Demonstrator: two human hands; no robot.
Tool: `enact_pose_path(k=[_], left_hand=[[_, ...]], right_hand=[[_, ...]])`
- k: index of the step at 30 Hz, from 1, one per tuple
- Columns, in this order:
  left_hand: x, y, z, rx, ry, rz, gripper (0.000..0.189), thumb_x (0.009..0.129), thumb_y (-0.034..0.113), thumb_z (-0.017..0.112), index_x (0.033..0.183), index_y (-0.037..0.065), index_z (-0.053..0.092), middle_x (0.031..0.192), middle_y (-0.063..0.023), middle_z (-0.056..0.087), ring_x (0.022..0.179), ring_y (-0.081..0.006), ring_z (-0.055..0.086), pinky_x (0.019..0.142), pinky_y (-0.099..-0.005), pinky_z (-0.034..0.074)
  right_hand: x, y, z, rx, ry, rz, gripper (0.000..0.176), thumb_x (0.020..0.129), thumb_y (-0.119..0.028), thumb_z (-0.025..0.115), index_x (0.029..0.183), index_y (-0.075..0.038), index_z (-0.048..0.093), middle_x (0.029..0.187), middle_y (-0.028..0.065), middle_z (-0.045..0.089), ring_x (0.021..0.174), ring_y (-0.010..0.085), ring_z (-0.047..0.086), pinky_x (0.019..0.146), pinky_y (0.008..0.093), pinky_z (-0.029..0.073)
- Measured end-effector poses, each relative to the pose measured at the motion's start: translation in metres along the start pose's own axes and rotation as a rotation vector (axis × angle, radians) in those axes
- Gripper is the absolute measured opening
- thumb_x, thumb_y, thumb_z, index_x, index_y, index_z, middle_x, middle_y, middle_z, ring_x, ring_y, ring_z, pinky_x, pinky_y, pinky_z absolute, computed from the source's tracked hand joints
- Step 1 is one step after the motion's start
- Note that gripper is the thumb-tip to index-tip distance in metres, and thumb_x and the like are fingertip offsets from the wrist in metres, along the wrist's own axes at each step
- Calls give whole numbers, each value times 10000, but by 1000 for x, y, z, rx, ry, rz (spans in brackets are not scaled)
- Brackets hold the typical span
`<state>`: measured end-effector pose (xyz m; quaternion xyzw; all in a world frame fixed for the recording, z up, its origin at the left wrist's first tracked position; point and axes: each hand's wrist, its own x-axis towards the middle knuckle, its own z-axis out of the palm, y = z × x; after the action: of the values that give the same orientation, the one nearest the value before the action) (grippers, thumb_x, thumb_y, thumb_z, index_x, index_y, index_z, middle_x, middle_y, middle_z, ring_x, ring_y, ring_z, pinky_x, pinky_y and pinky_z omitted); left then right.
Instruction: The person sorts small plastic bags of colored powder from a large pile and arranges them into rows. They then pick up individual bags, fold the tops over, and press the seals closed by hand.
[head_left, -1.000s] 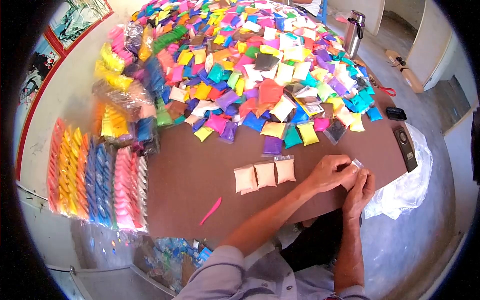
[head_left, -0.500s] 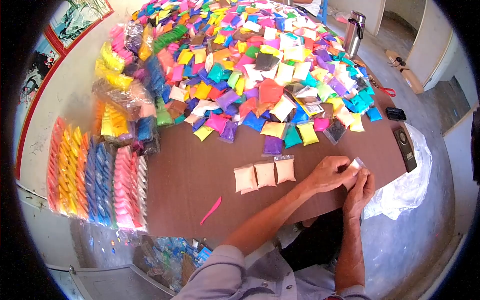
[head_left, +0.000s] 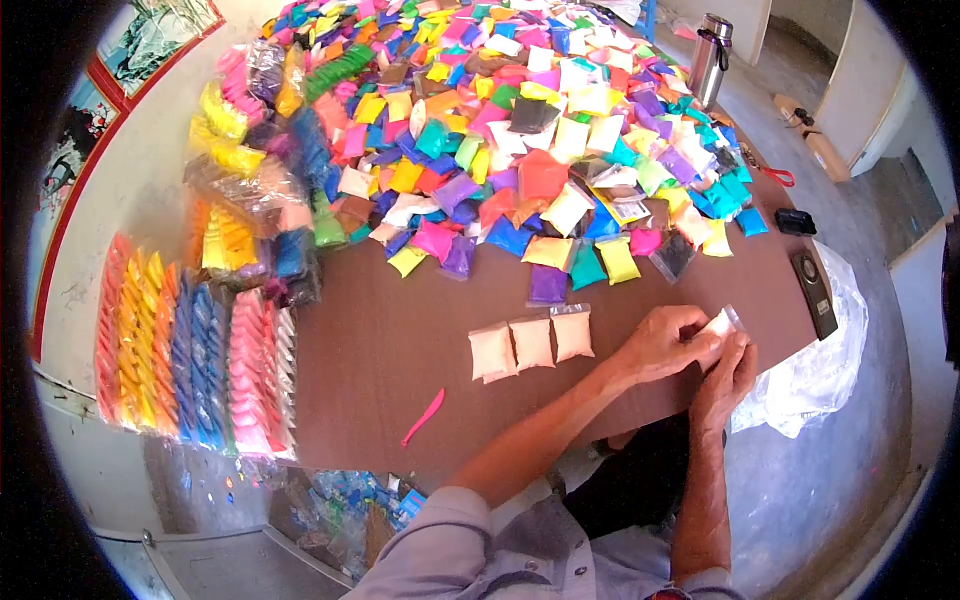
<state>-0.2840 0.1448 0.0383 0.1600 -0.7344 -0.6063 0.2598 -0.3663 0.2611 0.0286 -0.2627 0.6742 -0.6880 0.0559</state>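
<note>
Near the table's right front edge, my left hand (head_left: 668,343) and my right hand (head_left: 726,385) pinch a small pale peach packet (head_left: 714,338) between them. Its clear top edge sticks up beyond the fingers. To the left of my hands, several similar peach packets (head_left: 532,343) lie in a short row, with one partly under the leftmost. A pink plastic knife (head_left: 424,417) lies farther left on the brown table (head_left: 380,350).
A large heap of coloured packets (head_left: 540,180) covers the far table. Bagged stacks of packets (head_left: 195,360) line the left side. At the right are a steel flask (head_left: 709,62), a black object (head_left: 795,221) and a dark device (head_left: 812,290). Clear plastic (head_left: 835,370) lies beyond.
More of the held packet shows between my fingers, and its clear edge is more visible. Both hands stay in nearly the same place.
</note>
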Motion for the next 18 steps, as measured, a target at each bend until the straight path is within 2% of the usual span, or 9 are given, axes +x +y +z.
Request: enact_pose_path(k=[3, 4, 5, 6, 9, 12, 14, 18], left_hand=[[0, -2, -2, -7, 42, 6, 295, 954, 263, 714, 960, -32, 704, 815, -92, 695, 755, -117, 646, 673, -313, 530], [1, 0, -1, -21, 57, -9, 288, 958, 259, 712, 962, -29, 707, 817, -91, 696, 754, -116, 649, 677, -313, 533], [2, 0, -1, 9, 51, -19, 278, 958, 253, 712, 963, -25, 708, 818, -82, 697, 760, -106, 648, 682, -306, 536], [2, 1, -3, 32, 40, -27, 268, 959, 248, 713, 964, -20, 710, 818, -72, 698, 766, -97, 646, 687, -300, 539], [3, -8, -2, -26, -87, -100, 258, 952, 208, 727, 1039, -34, 709, 867, -37, 707, 808, -90, 644, 720, -288, 544], [2, -9, -4, -25, -130, -110, 257, 942, 155, 738, 1103, -42, 702, 900, -24, 707, 828, -93, 648, 738, -279, 542], [1, -7, -4, -55, -142, -173, 220, 946, 141, 738, 1085, -26, 706, 891, -16, 705, 807, -69, 637, 705, -253, 527], [0, 2, -4, -181, -73, -84, 173, 958, 141, 734, 1045, -6, 705, 877, -1, 701, 761, -36, 607, 642, -218, 486]], right_hand=[[2, 3, 2, 80, -66, 108, 294, 1106, -268, 481, 1022, -19, 614, 937, 9, 580, 854, 93, 499, 713, 265, 434], [1, -5, 7, 138, -46, 103, 276, 1106, -223, 483, 995, -5, 612, 920, 0, 595, 847, 87, 498, 709, 262, 444], [3, 7, -1, 92, -88, 81, 260, 1100, -204, 487, 1015, 1, 623, 929, 3, 600, 870, 86, 511, 727, 264, 456], [2, 5, 2, 44, -37, 77, 243, 1094, -190, 493, 1003, -1, 615, 919, -2, 589, 873, 84, 508, 727, 265, 456], [1, 8, 3, 68, 32, 26, 243, 1081, -195, 521, 943, -8, 589, 873, -12, 562, 812, 78, 485, 663, 262, 427], [0, 0, 1, 48, 26, 96, 278, 1094, -232, 515, 984, 6, 609, 863, 4, 584, 796, 80, 501, 662, 271, 442], [2, 1, 1, 58, 25, 122, 285, 1096, -239, 515, 1015, 15, 615, 880, 13, 600, 806, 84, 516, 678, 274, 454], [2, -4, 6, 176, -36, 133, 316, 1094, -261, 532, 1083, 43, 622, 918, 38, 639, 838, 101, 558, 729, 278, 484]])
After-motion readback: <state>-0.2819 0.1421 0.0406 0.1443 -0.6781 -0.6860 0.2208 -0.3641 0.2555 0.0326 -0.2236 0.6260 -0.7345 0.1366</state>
